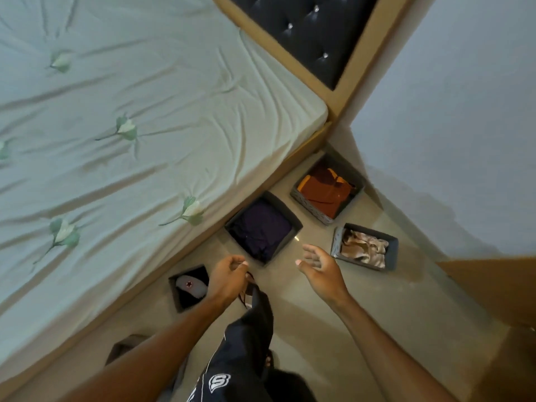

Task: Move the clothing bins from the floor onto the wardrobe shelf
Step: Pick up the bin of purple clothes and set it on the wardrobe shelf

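Several grey fabric bins stand on the floor beside the bed. One bin (298,221) holds dark purple clothes, another bin (316,210) behind it holds orange and brown clothes, and a third bin (392,250) at the right holds beige cloth. A small bin (174,294) with a grey cap sits near the bed, and a further bin (121,348) shows partly at the lower left. My left hand (227,278) hovers with fingers loosely curled, holding nothing, between the cap bin and the purple bin. My right hand (320,266) is open, just in front of the purple bin.
A bed (145,126) with a pale sheet fills the left side, its wooden frame (252,195) running next to the bins. A wall (464,111) stands at the right. A brown wooden panel (493,288) edges in at the right. My leg in dark trousers (246,343) is below my hands.
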The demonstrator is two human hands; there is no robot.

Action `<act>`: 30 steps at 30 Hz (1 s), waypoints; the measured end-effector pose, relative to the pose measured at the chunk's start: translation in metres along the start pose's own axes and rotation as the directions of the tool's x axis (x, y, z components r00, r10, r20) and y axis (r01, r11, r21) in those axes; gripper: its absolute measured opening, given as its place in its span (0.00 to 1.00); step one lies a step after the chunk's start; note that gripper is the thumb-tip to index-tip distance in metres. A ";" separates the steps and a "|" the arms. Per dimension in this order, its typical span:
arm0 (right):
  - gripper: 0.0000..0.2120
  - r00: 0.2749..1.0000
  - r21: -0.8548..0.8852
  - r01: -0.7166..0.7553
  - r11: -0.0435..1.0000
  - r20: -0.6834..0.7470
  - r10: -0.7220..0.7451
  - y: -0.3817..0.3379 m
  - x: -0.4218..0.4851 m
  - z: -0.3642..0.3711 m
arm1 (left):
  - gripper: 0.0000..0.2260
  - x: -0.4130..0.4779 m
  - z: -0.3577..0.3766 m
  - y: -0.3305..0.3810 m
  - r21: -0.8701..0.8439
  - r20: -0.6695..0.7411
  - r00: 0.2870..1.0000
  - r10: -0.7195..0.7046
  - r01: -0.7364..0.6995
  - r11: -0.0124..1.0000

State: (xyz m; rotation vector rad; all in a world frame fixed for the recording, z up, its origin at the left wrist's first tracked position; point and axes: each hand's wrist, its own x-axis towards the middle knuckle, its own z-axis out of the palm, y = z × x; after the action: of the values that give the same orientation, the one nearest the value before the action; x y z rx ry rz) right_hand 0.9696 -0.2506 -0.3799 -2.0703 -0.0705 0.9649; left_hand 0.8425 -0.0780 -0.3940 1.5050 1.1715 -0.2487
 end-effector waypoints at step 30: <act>0.14 0.985 -0.787 0.120 0.605 0.168 0.023 0.344 0.464 0.086 | 0.26 0.434 0.248 -0.235 -0.068 -0.257 0.870 -0.421 0.419 0.906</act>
State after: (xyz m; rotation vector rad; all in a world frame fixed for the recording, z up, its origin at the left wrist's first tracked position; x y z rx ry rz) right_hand 1.1458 -0.2486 -0.9368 -2.7659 -0.7832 1.2016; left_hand 0.9787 -0.0968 -0.9289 1.2846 1.7172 -0.3396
